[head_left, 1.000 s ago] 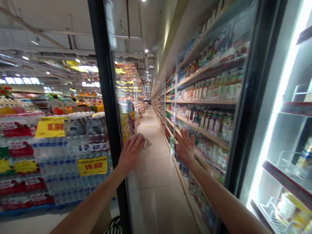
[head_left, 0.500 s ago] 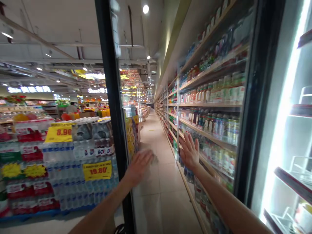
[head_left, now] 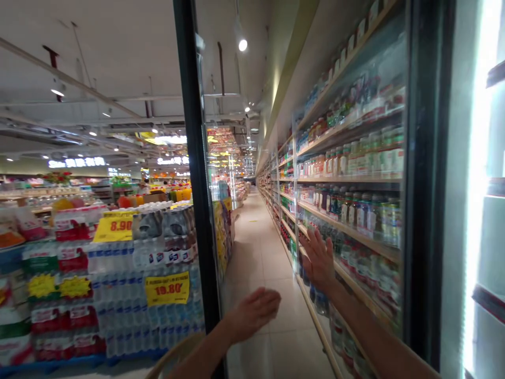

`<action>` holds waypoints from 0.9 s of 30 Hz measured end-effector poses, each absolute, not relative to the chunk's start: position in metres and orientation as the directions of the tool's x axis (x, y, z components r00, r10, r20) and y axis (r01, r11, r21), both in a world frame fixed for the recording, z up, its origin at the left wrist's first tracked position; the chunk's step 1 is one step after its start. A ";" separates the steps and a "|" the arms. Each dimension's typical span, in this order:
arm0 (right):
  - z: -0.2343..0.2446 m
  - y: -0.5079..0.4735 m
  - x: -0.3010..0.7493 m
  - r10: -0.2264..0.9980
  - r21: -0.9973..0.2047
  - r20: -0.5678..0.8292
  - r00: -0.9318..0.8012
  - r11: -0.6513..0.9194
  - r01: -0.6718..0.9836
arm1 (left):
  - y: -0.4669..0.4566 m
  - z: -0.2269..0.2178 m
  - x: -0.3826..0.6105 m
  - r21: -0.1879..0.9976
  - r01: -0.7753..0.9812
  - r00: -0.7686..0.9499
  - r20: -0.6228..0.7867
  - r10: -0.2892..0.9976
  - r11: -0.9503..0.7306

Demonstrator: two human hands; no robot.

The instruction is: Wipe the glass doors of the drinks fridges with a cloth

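A tall glass door (head_left: 256, 252) in a black frame (head_left: 197, 158) stands in front of me, with an aisle and drink shelves showing in its pane. My right hand (head_left: 319, 259) is raised at the pane, fingers spread and nothing in it; whether the palm touches the glass I cannot tell. Lower and to the left, my left hand (head_left: 256, 310) reaches across the door's left frame. Its fingers are stretched out close together, slightly blurred, and hold nothing that I can see.
Bottled drinks (head_left: 355, 210) line the wooden shelves seen in the glass. At right glows the lit strip (head_left: 473, 184) of a cooler with dark-edged shelves. Stacked water packs (head_left: 122, 300) stand at left under yellow price signs (head_left: 168, 288). A pale floor (head_left: 248, 237) runs down the aisle.
The view has shifted left, so the door and shelves sit further right and lower. My left hand has moved right and down; my right hand stays up at the pane.
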State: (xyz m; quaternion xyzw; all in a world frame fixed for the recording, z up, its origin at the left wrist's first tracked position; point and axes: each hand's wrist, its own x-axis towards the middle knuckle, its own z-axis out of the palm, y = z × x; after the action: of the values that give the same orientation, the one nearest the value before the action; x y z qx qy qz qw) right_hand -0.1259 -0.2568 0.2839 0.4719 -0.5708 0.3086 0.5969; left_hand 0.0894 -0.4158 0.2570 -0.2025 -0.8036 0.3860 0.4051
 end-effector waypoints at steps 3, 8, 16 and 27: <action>0.282 -0.258 -0.128 -0.172 0.207 0.973 0.151 0.378 -0.903 | -0.422 0.261 0.090 -0.813 0.049 -0.585 0.448 0.676 0.581; 0.281 -0.260 -0.130 -0.200 0.205 0.971 0.134 0.394 -0.896 | -0.434 0.332 0.092 -0.515 -0.318 -0.419 0.829 0.369 0.796; 0.282 -0.260 -0.130 -0.203 0.208 0.970 0.136 0.392 -0.896 | -0.423 0.262 0.093 -0.797 0.058 -0.642 0.432 0.633 0.601; 0.284 -0.257 -0.127 -0.198 0.196 0.972 0.125 0.396 -0.897 | -0.425 0.291 0.081 -0.799 0.045 -0.622 0.447 0.643 0.599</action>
State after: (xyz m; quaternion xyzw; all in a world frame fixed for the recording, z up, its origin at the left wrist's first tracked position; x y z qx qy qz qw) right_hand -0.1271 -0.2573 0.2843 0.4628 -0.5915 0.2960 0.5902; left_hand 0.0814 -0.4251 0.2911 -0.2121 -0.8098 0.3942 0.3792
